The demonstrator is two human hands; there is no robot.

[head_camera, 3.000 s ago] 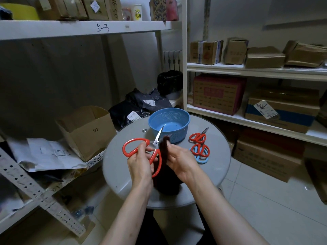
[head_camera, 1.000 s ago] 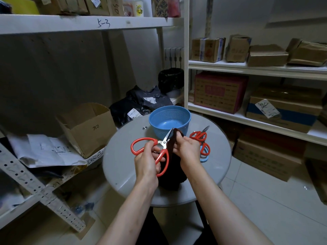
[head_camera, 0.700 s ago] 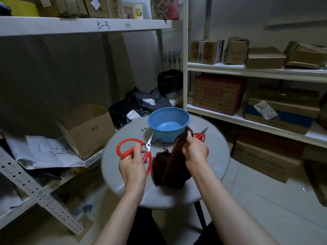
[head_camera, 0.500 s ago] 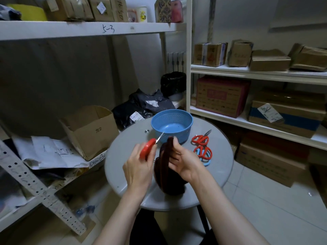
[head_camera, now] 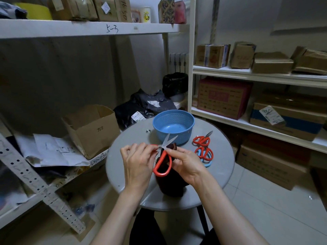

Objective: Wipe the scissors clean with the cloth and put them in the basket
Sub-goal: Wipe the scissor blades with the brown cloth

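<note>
Left hand (head_camera: 138, 161) is covering one handle loop of the held scissors (head_camera: 163, 154); only an orange sliver is showing past the knuckles. Cloth (head_camera: 170, 185) is hanging largely behind the right hand (head_camera: 185, 163) and the scissors, so the grip on it is not showing. On the table (head_camera: 222, 152), an orange pair (head_camera: 203, 152) is lying over a blue-handled pair (head_camera: 207, 164), hiding its blades. Box tag (head_camera: 269, 114) writing is reading too small. Both forearms are running off the bottom edge.
</note>
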